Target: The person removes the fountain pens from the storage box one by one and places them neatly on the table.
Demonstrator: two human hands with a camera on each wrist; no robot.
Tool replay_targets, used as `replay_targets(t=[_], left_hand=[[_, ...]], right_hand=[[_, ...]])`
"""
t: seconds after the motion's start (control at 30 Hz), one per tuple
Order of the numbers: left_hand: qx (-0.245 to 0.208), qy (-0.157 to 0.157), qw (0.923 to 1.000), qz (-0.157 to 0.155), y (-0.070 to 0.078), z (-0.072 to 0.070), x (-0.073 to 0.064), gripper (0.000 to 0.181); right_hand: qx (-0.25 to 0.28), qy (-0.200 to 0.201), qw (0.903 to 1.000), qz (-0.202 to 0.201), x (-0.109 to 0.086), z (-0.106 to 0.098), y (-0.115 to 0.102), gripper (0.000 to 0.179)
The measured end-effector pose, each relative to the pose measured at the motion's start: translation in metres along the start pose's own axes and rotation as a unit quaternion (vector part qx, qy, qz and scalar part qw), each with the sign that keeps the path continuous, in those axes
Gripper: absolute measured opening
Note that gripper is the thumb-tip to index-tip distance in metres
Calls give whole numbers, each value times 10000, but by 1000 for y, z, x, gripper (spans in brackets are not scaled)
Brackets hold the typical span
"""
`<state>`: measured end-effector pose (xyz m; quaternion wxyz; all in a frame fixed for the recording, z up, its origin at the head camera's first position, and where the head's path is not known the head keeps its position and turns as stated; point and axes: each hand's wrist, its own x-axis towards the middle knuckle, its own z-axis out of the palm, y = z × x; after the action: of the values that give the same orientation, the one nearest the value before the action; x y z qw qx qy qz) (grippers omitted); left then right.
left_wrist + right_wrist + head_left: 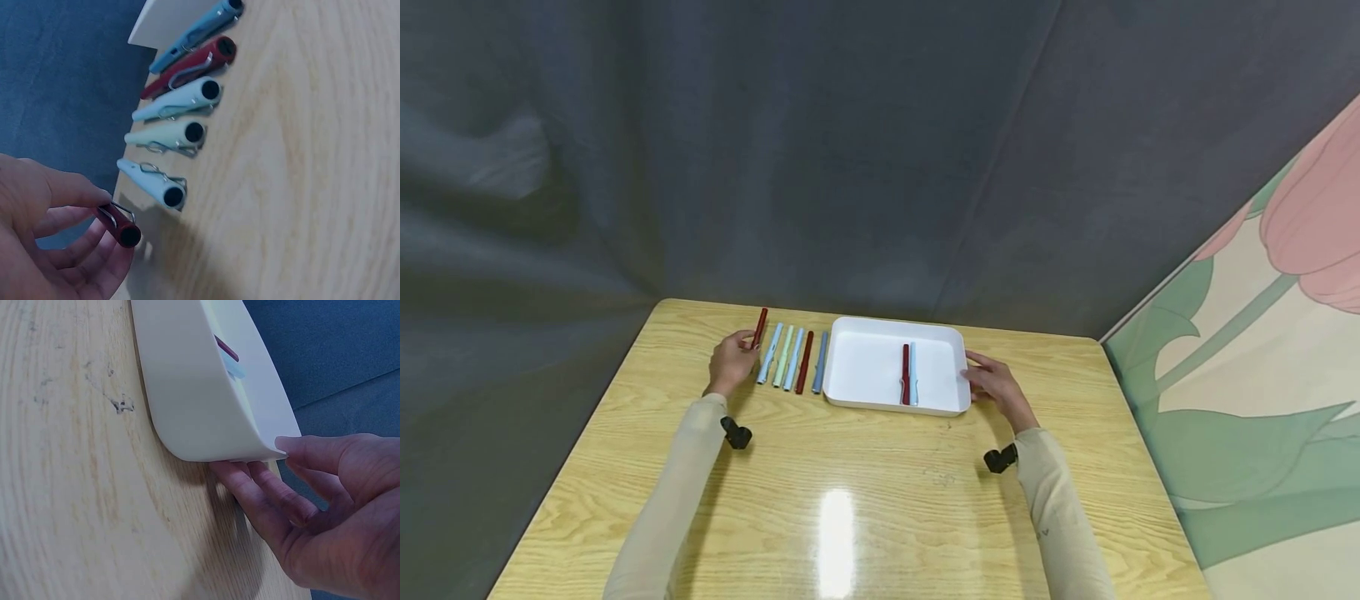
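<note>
At the left of the table, my left hand (732,362) pinches a dark red pen (122,230) between thumb and fingers, its black end and wire clip showing in the left wrist view. Beside it lies a row of capped pens: light blue (770,353), pale green (783,357), another light blue (793,360), dark red (805,362) and darker blue (820,363). A white tray (865,367) stands right of the row, holding a dark red pen (906,374) and a light blue pen (913,374) side by side. My right hand (331,506) grips the tray's right end, thumb over the rim, fingers against the outside.
The wooden table (775,517) ends at a dark curtain (850,167) just behind the tray and pens. A wall with a painted tulip (1300,208) rises along the right. Small black cameras (737,433) sit on both wrists.
</note>
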<state>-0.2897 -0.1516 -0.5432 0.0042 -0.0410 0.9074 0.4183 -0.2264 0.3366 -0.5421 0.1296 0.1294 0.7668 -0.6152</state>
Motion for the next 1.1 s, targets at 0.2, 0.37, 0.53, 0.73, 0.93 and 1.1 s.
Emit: replay_targets(t=[0.2,0.37,0.53,0.73,0.93,1.1], left_hand=[[219,-59,9997,-37,-6,3,0,41],[338,-107,9993,-77,-5,7,-1,39],[495,-147,9984,-213,-4,9,0,38],[463,-139,9981,-384,-4,9,-1,37],[477,-124,9980,-403,-4,9,-1,37],[417,-169,9984,-357,-5,9,-1,38]], right_hand=[[-58,176,9994,293,4,1,2,60],[-67,215,9991,368,6,1,2,60],[-86,199,9991,355,5,2,1,61],[-43,236,9990,374,6,1,1,60],[20,165,9993,341,2,1,-4,61],[61,-17,9992,388,-7,3,-16,62]])
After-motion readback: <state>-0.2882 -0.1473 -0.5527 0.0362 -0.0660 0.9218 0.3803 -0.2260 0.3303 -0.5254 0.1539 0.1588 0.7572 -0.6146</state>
